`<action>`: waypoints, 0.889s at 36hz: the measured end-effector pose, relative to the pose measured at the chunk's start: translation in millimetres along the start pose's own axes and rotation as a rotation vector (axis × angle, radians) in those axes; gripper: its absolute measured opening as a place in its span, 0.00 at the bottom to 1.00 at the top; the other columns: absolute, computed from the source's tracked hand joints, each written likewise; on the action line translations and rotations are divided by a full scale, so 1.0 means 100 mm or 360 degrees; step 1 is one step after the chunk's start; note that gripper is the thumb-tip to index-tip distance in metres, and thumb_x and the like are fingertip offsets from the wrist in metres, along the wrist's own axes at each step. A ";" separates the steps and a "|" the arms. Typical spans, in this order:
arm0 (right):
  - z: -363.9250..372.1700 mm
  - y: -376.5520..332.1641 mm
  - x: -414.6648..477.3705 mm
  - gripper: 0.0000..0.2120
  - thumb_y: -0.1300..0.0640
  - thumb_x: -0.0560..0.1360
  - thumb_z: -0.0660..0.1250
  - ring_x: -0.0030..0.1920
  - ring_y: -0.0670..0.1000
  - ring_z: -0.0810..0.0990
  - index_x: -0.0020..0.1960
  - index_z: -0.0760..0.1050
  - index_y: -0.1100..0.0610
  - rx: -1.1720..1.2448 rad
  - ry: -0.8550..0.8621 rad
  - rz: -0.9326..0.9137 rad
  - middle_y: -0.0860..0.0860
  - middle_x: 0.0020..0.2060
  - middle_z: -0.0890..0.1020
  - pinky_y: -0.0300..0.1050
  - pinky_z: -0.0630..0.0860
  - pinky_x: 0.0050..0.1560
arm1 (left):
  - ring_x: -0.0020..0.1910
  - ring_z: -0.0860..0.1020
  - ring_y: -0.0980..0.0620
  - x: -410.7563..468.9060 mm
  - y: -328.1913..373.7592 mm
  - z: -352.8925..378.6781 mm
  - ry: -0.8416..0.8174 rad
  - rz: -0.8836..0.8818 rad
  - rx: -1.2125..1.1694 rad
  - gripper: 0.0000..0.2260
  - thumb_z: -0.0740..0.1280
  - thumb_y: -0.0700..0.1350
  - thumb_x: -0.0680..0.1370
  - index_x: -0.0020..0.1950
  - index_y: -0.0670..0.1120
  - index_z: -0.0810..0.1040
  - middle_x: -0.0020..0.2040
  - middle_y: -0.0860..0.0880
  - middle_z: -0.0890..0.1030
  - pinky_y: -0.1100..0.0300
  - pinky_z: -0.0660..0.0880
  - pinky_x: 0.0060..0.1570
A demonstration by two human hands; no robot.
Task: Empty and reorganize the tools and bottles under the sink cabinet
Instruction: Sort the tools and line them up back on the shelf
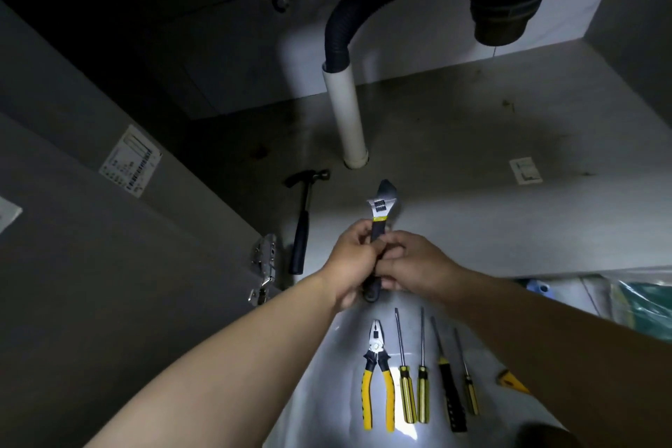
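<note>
Both hands hold an adjustable wrench (382,204) with a black handle and a yellow band, its silver jaw pointing into the cabinet. My left hand (351,260) grips the handle from the left, and my right hand (411,265) grips it from the right. A black hammer (303,225) lies on the cabinet floor just left of the wrench. On the floor in front lie yellow-handled pliers (378,378) and several screwdrivers (423,382) side by side.
A white drain pipe (347,116) with a black corrugated hose (345,22) rises from the grey cabinet floor (472,142). The open cabinet door (109,229) with hinges (263,265) stands at left. A yellow tool (511,380) and plastic bags (640,302) lie at right.
</note>
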State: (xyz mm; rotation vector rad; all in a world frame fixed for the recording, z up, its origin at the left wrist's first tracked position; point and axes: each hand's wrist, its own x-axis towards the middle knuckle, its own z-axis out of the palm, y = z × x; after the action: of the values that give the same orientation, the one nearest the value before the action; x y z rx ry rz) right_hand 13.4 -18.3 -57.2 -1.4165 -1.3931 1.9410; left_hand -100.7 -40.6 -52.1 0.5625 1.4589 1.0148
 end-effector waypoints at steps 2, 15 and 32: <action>0.03 0.02 0.01 0.13 0.67 0.75 0.69 0.40 0.52 0.82 0.56 0.76 0.53 0.0014 0.0024 0.0010 0.54 0.41 0.81 0.50 0.83 0.46 | 0.41 0.81 0.49 0.13 -0.01 -0.05 0.0187 0.0078 0.0234 0.07 0.60 0.37 0.84 0.57 0.42 0.77 0.45 0.42 0.81 0.61 0.77 0.36; -0.29 0.17 -0.25 0.10 0.65 0.80 0.64 0.37 0.50 0.81 0.61 0.75 0.60 -0.0204 0.0034 0.0156 0.57 0.43 0.81 0.39 0.77 0.36 | 0.60 0.78 0.37 0.75 -0.04 -0.55 0.0810 0.0246 0.1354 0.17 0.64 0.34 0.76 0.65 0.40 0.77 0.59 0.38 0.81 0.53 0.73 0.59; -0.16 0.20 -0.27 0.10 0.69 0.81 0.59 0.37 0.53 0.78 0.59 0.76 0.66 -0.0351 -0.0035 0.0166 0.57 0.41 0.79 0.38 0.72 0.32 | 0.60 0.71 0.38 0.39 -0.29 -0.64 0.0759 0.0557 0.2094 0.22 0.62 0.36 0.73 0.66 0.48 0.75 0.62 0.42 0.71 0.47 0.73 0.59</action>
State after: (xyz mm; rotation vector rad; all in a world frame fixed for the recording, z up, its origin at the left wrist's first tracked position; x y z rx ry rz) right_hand 43.8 -39.7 -60.3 -1.5992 -1.6150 1.9189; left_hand -162.8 -39.4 -103.3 1.6196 2.4508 0.2915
